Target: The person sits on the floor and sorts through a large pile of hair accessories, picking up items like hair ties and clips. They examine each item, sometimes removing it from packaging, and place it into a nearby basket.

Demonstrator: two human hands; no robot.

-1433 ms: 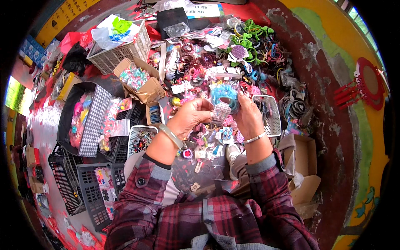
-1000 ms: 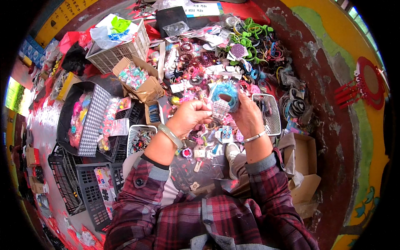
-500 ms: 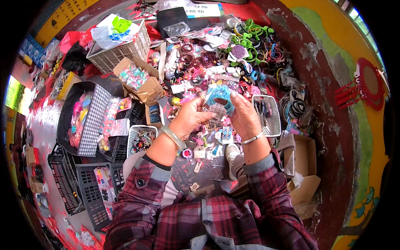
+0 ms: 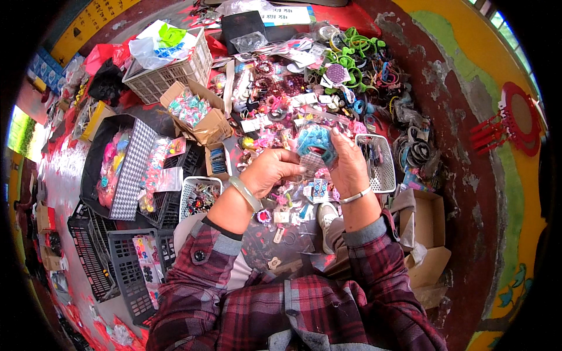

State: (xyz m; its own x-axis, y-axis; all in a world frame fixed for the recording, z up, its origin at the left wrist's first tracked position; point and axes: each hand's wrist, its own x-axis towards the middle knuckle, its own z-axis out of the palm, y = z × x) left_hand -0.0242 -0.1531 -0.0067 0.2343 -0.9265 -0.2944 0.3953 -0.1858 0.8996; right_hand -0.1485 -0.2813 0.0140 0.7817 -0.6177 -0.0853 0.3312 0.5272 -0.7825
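Centrally, both hands are holding up a small clear packet of light-blue hair ties, a bunched ruffled mass of turquoise showing through glossy plastic, with a pale checked card at its lower edge. It is being held above the cluttered floor spread, just nearer than the pile of pink and purple trinkets.

Right hand: grip is closing on the packet's right edge, fingers reaching up along its far side, thumb hidden behind the plastic. A silver bracelet is sitting on that wrist.

Left hand: grip is curling nearly closed, fingertips pinching the packet's lower left corner at the card. A pale green bangle is circling that wrist.

Surroundings: a small white mesh basket is lying just right of the right hand. A second white basket with dark beads is lying left of the left forearm. An open cardboard box of pastel pieces is lying far left of the hands, with a larger white crate beyond it. Green hairbands are lying at the far right. Black crates are standing near left.
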